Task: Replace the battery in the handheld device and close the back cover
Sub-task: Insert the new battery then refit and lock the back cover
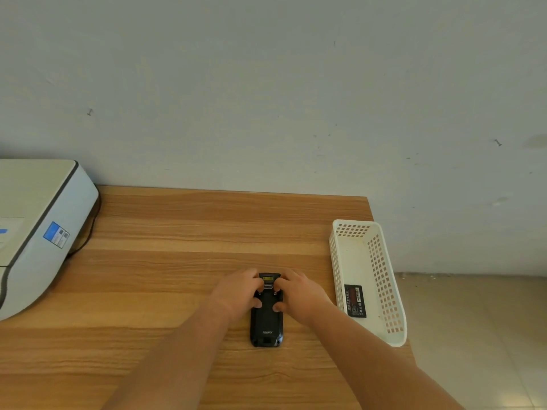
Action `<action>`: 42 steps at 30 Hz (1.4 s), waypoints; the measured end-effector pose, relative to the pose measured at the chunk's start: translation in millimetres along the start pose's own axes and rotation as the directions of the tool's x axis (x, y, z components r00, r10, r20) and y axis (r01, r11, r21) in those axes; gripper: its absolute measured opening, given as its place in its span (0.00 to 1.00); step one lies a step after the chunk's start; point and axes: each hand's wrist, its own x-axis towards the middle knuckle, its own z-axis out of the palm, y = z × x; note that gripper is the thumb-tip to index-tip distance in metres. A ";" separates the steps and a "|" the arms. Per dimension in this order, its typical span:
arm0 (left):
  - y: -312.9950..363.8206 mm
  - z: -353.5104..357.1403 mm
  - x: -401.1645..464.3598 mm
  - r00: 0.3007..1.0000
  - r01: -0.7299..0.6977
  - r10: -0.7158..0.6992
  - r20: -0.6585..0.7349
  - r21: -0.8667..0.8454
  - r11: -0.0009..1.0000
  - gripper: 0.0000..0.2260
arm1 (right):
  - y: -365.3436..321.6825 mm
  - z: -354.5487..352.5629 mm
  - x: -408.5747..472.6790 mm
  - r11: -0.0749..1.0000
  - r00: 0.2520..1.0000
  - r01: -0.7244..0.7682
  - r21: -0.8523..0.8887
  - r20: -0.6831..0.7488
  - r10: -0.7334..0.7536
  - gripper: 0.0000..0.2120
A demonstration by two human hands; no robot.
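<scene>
A black handheld device (266,324) lies face down on the wooden table (165,261), its back cover up and its scanner end pointing away from me. My left hand (236,292) grips the device's far left side, thumb pressed on the back. My right hand (299,291) grips the far right side in the same way, thumb on the cover. A black battery (355,300) with a red label lies flat inside the white basket (384,270) to the right.
A white and grey printer (38,229) with a dark cable stands at the table's left. The perforated basket sits along the table's right edge, partly overhanging it. A pale wall rises behind the table; tiled floor shows at the right.
</scene>
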 end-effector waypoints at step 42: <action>-0.2 -4.0 0.1 1.000 -0.025 0.023 -0.014 -0.224 0.974 0.14 | -2.1 10.5 1.2 0.976 0.999 -0.003 0.218 -0.044 0.013 0.19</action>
